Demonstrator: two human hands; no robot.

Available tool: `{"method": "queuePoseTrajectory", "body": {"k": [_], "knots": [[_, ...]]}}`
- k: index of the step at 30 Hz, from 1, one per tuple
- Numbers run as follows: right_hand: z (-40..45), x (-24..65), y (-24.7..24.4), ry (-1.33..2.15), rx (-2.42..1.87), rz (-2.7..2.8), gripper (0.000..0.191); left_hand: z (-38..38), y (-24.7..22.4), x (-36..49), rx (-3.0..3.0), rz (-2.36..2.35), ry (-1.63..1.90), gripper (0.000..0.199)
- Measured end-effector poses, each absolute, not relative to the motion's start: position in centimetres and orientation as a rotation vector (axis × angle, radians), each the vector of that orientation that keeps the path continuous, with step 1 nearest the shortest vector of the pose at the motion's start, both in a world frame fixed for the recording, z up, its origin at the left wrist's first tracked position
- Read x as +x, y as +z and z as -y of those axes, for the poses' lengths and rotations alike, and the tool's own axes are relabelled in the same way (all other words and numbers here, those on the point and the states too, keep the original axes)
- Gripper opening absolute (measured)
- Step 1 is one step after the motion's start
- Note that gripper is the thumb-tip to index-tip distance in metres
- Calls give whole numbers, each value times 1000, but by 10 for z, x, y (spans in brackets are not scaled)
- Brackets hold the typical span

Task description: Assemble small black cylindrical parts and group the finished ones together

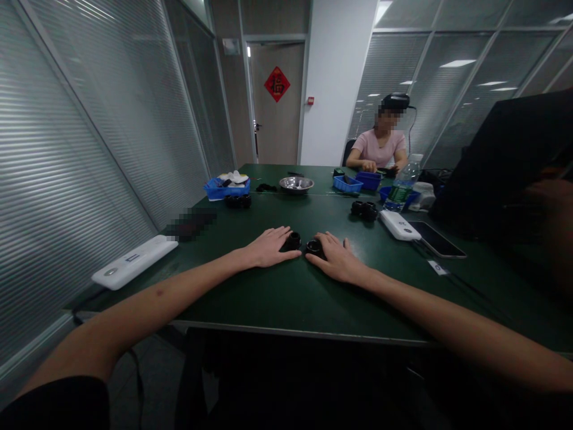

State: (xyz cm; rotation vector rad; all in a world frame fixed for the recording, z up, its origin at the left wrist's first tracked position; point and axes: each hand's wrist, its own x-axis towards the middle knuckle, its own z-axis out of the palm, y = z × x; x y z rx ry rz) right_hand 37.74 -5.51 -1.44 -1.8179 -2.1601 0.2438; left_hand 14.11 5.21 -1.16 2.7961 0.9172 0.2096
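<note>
My left hand [270, 246] rests low over the green table, with its thumb and fingers on either side of a small black ring-shaped part [294, 240]. Opposite it, my right hand [336, 257] has its thumb and fingers around a second black ring-shaped part [314, 246], whose round opening faces up. A narrow gap separates the two parts. Both look like short lens barrels, but their exact kind is unclear. Part of each is hidden by the fingers.
Black parts lie in clusters at left [237, 201] and right [364, 210]. Behind are a metal bowl [296, 184], blue baskets [227, 191] [347, 184] and a bottle [404, 183]. White power banks [134, 261] [398, 225] and a phone [436, 239] flank my arms. A person [380, 143] sits across.
</note>
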Motion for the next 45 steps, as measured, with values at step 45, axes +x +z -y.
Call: {"method": "queuePoseTrajectory", "body": {"k": [45], "knots": [[52,379,-16,226,-1901,2264,85,-50,-10,139,2806,-810,198,88]]}}
